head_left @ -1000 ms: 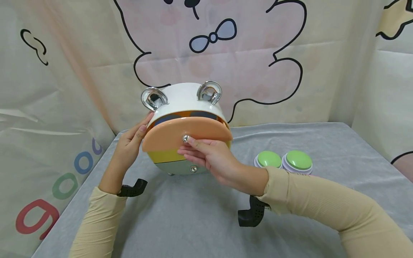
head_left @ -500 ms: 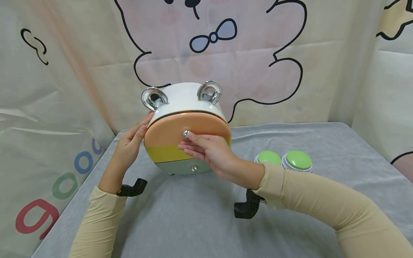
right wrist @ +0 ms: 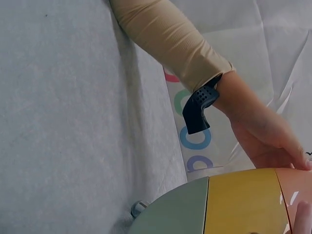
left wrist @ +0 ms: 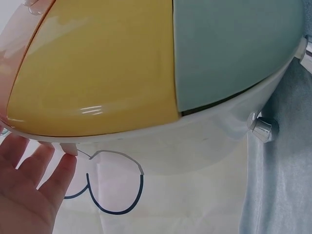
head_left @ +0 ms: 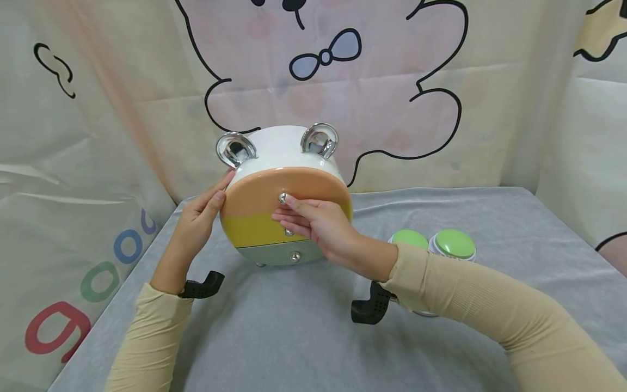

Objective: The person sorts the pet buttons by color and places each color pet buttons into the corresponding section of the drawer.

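Note:
A round drawer box (head_left: 274, 144) with a white shell and two silver ears stands on the table. Its front has an orange drawer (head_left: 313, 182), a yellow drawer (head_left: 250, 231) and a grey-green drawer (head_left: 266, 253), all flush with the shell. My right hand (head_left: 323, 226) pinches the silver knob (head_left: 282, 198) of the orange drawer between thumb and finger. My left hand (head_left: 198, 218) rests against the box's left side; in the left wrist view its straight fingers (left wrist: 61, 178) touch the white shell. Below the right fingers, the yellow drawer's knob (head_left: 288, 232) partly shows.
Two green-topped round push buttons (head_left: 454, 243) with pale bases stand to the right, one partly behind the right sleeve (head_left: 470, 288). Grey cloth covers the table (head_left: 274, 332). A printed curtain (head_left: 392, 125) hangs behind, close to the table's back edge.
The orange drawer has gone from pulled out to flush with the shell, pushed in by my right hand at its knob. My left hand has stayed at the box's side.

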Demonstrator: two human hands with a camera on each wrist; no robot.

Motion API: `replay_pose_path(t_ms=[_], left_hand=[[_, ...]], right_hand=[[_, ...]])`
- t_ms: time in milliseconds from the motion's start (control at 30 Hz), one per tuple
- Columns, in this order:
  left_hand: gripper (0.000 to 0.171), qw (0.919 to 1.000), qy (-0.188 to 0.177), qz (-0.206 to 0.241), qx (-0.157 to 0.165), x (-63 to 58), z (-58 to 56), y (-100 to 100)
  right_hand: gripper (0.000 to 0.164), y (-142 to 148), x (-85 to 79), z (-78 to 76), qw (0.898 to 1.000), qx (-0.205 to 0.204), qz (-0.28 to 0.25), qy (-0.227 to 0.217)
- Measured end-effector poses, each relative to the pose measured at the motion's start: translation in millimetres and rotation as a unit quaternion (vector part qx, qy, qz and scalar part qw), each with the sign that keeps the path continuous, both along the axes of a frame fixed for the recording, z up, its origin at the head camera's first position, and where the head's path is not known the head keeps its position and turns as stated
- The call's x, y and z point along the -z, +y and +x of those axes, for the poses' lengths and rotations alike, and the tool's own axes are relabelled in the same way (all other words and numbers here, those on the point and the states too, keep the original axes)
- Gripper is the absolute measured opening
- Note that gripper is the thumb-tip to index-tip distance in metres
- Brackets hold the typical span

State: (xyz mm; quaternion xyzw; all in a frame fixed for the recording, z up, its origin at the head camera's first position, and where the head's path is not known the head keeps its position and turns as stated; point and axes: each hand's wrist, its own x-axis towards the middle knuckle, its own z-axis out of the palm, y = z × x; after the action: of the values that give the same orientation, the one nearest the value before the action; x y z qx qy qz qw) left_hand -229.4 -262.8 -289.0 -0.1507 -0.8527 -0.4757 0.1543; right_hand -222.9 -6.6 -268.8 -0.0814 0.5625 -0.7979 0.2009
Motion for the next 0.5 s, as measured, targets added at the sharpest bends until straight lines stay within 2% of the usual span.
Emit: replay_pose_path(t_ms=[233,400,500], left_hand=[[0.044,0.9999,-0.014,0.001,-0.009,-0.3,0.2,0.7],[0.044,0.9998,-0.013,-0.002,-0.012,-0.8,0.8,0.4],[0.044,0.9998,-0.012,-0.003,-0.013,-1.2,1.0,0.5]], right_hand=[[0.035,2.3,3.4,-4.7,1.0,-0.01,0.002,0.003],[0.033,9.6,12.8,-2.1,0.998,-0.026,0.048,0.013],[0.033,14.3,23.1,0.2,0.996,-0.047,0.079,-0.003]])
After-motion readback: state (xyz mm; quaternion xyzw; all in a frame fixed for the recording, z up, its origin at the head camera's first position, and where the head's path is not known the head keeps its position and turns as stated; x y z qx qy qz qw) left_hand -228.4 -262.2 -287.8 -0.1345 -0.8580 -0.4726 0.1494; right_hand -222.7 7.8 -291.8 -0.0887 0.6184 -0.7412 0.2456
